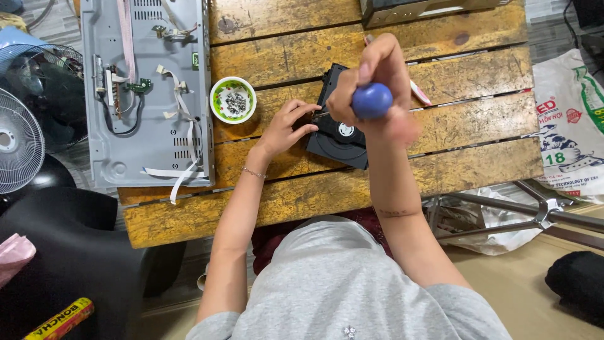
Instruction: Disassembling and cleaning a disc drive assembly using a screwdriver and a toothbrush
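A black disc drive unit point(335, 140) lies on the worn yellow wooden table point(478, 94). My left hand point(286, 126) rests on its left edge, fingers pressing against the casing. My right hand point(371, 85) is raised above the drive, closed around a screwdriver with a round blue handle end point(372, 101) that points up at the camera. The screwdriver's tip is hidden under my hand. A thin bracelet sits on my left wrist.
A small green-rimmed bowl point(233, 99) of screws stands left of the drive. A grey metal device chassis point(146, 88) with ribbon cables lies at the table's left. A fan point(19, 148) stands at far left. A printed sack point(569, 126) sits at right.
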